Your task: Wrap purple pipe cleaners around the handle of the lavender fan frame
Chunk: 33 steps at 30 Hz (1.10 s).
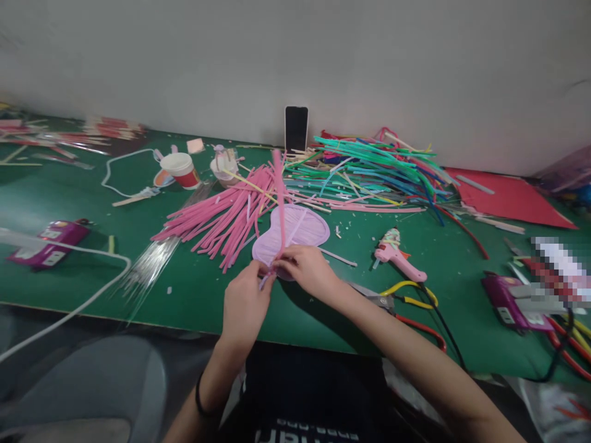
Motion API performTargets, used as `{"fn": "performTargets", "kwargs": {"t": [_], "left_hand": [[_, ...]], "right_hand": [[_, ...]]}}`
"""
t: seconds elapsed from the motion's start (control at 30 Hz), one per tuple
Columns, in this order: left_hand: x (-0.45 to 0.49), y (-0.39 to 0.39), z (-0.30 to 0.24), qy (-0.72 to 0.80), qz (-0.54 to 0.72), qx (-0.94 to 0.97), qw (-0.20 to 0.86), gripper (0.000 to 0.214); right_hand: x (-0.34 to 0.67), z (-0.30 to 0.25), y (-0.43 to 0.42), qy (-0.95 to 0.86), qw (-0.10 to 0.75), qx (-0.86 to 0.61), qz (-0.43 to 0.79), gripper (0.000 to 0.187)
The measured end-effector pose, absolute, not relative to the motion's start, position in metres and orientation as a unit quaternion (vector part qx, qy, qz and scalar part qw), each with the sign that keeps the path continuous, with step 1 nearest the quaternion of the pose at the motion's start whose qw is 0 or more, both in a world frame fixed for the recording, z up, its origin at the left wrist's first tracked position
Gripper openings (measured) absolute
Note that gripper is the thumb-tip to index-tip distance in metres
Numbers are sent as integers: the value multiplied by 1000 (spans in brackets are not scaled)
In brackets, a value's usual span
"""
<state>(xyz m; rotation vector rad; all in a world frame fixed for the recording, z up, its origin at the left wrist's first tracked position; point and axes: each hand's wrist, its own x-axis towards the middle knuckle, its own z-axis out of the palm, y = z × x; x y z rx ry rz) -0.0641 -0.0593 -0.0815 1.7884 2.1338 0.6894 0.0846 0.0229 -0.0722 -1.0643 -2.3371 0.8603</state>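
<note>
My left hand [247, 301] and my right hand [307, 269] meet over the front edge of a lilac heart-like shape [302, 227] made of pipe cleaners. Both hands are closed, fingertips pinched close together. Between them they grip a pink pipe cleaner [282, 231], whose long end stands up and away from me across the lilac shape. A short lilac end pokes out by the left fingers. The exact contact of the fingertips is partly hidden. Just behind lies a spread bundle of pink pipe cleaners [221, 212].
Right of the hands lie a pink glue gun [399, 255] and scissors [410, 295]. Behind are a heap of coloured pipe cleaners [378, 166], a phone [296, 128] and a paper cup [180, 170]. Purple boxes [50, 243] sit at both sides; a white cable [111, 280] crosses the left.
</note>
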Motion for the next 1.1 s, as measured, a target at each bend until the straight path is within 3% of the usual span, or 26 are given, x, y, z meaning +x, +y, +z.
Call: {"fn": "performTargets", "kwargs": {"t": [0.3, 0.5, 0.83, 0.97, 1.03, 1.1], "left_hand": [[-61, -69, -90, 676, 98, 715, -148, 27], [-78, -63, -76, 591, 76, 786, -164, 29], [-108, -54, -77, 508, 150, 828, -186, 23], [-116, -51, -78, 515, 191, 823, -143, 26], [-122, -49, -76, 519, 201, 822, -122, 26], [-129, -48, -72, 529, 214, 810, -131, 24]], "right_hand": [[80, -55, 30, -853, 221, -359, 309, 22], [60, -35, 49, -902, 176, -311, 242, 19], [42, -22, 84, -899, 79, -250, 350, 22], [36, -13, 96, -903, 43, -244, 350, 18], [41, 2, 104, -919, 70, -250, 296, 14], [57, 25, 107, -925, 159, -273, 212, 33]]}}
